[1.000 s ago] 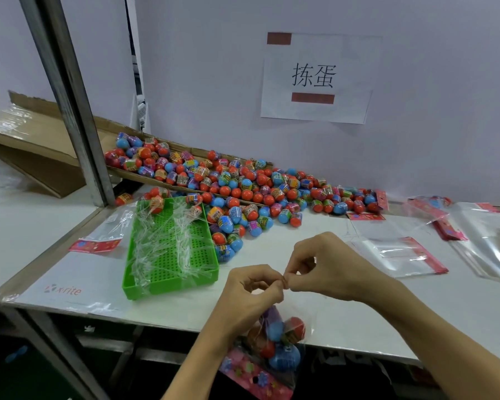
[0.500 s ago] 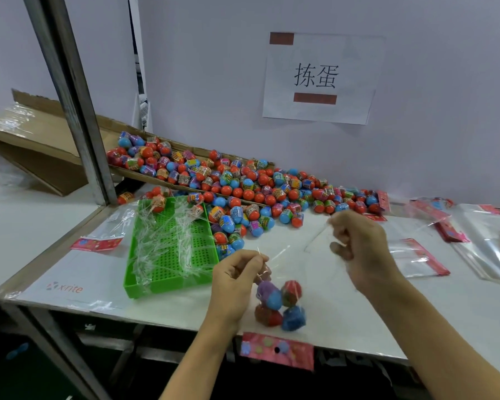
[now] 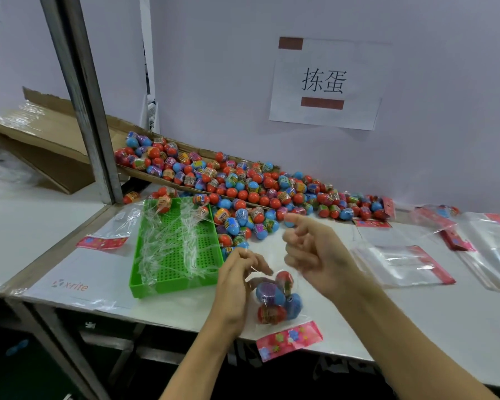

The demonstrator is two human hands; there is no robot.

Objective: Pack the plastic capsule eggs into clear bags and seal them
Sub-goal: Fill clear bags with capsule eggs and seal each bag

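White table (image 3: 358,321), green tray (image 3: 173,255), loose capsule eggs (image 3: 243,217), empty clear bags (image 3: 401,264)

Both forearms reach up from the bottom edge, bare to past the wrists. The left hand (image 3: 237,280) is held thumb-side up, its fingers curled and bunched at the tips, pinching the gathered neck of the bag (image 3: 277,301), which hangs below and to the right of its fingertips. The right hand (image 3: 315,252) hovers above and just right of the bag, apart from it, palm turned left, index finger partly stretched forward, the other fingers loosely curled and holding nothing.
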